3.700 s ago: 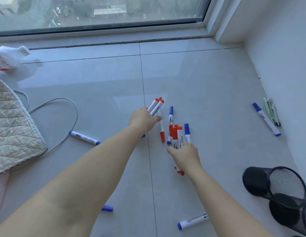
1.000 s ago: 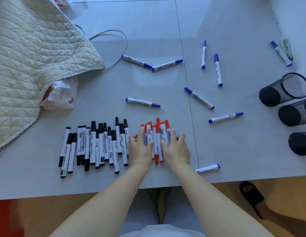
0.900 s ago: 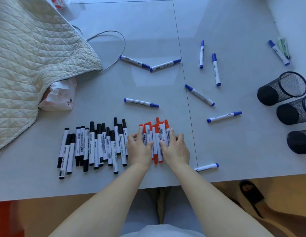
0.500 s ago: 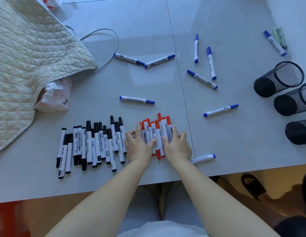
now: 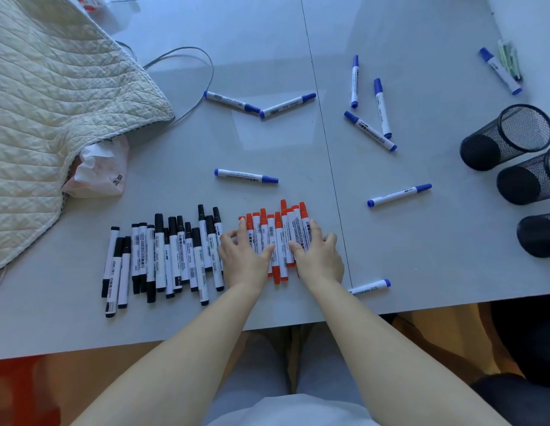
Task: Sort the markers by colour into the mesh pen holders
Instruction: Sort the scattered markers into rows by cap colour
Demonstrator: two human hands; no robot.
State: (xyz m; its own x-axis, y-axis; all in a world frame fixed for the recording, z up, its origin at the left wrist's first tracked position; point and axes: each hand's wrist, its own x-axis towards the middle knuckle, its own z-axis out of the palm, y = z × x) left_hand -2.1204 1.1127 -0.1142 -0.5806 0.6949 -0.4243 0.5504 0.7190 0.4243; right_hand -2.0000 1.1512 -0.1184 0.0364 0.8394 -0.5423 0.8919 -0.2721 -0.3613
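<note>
Red-capped white markers [image 5: 275, 238] bunched between two hands.
Left hand [image 5: 243, 259] and right hand [image 5: 320, 256] press flat, fingers spread, on them; black mesh pen holders [image 5: 507, 136] lie far right of them.

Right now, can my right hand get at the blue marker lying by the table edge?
Probably yes: the blue marker lies just right of the right hand, nothing between them, though that hand now rests on the red markers.

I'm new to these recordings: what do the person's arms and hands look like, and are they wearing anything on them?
Both forearms are bare, with no sleeves in view. The left hand and right hand wear no gloves, and no rings, watch or bracelets are visible. Light clothing shows near the bottom edge.
</note>
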